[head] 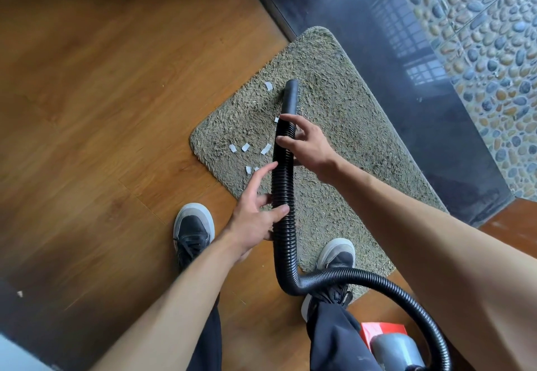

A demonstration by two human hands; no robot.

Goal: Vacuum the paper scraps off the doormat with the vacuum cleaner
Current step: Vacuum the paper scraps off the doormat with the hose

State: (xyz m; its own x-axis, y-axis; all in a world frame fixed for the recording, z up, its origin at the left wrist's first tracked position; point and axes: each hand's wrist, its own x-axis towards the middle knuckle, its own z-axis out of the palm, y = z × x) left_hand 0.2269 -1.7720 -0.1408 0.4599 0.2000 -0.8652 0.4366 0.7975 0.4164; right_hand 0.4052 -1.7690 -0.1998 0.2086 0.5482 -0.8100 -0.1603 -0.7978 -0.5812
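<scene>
The right hand (309, 148) curls its thumb and fingers round the black ribbed plastic vacuum hose (283, 184) just behind its smooth nozzle (291, 93), whose tip rests on the shaggy grey-beige doormat (348, 115). The left hand (254, 215) holds the hose lower down, thumb across it and forefinger stretched out. Small white paper scraps (245, 147) lie on the mat left of the hose, just beyond the left fingertips.

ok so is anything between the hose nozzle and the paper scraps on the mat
Nothing visible. The nozzle points at the doormat, and the paper scraps lie on open pile to its left, the nearest just beside the tip.
</scene>
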